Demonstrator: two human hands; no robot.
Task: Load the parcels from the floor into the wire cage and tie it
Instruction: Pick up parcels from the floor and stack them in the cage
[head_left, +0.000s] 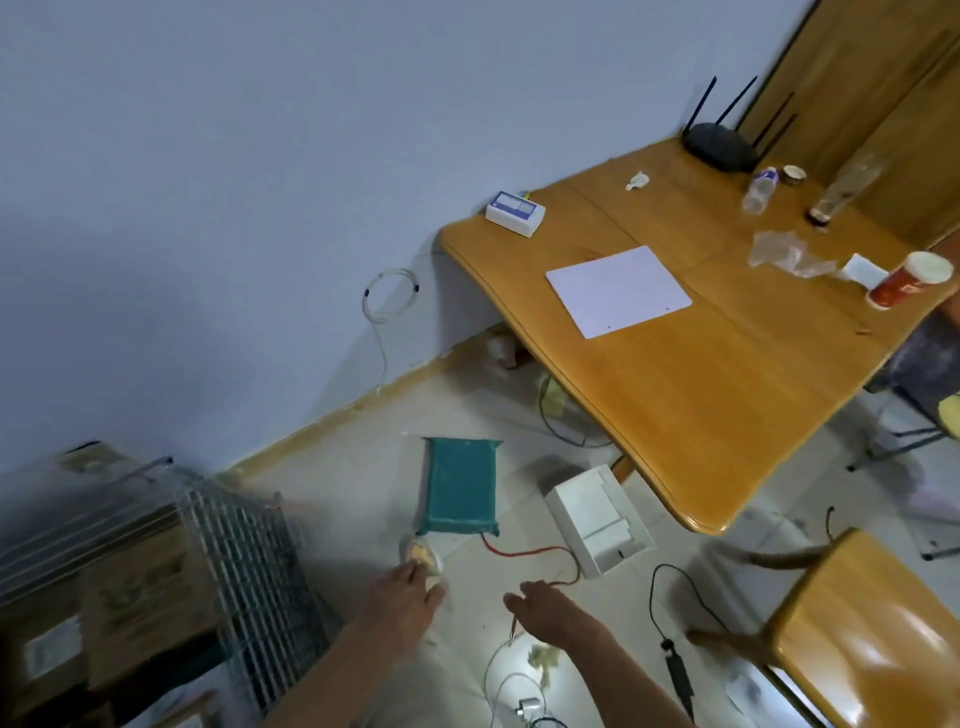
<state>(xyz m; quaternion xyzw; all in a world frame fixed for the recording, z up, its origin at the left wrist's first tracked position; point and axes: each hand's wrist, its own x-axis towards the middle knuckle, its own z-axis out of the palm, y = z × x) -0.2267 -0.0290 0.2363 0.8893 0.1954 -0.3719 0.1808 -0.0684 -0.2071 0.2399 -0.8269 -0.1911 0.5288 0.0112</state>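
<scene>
Our left hand (410, 592) pinches a small orange-and-white packet (422, 558) off the floor (337, 499), probably to load it. Our right hand (545, 608) hovers loosely spread, holding nothing, over a red wire (524, 551). The wire cage (244, 571) at the floor's left edge already holds cardboard boxes (130, 587). A teal parcel (460, 488) and white box (597, 519) wait nearby.

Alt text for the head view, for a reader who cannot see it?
Left hand touches a small orange roll on the floor; right hand hovers open beside a red cord. Teal parcel and white box lie ahead, wire cage at left.
</scene>
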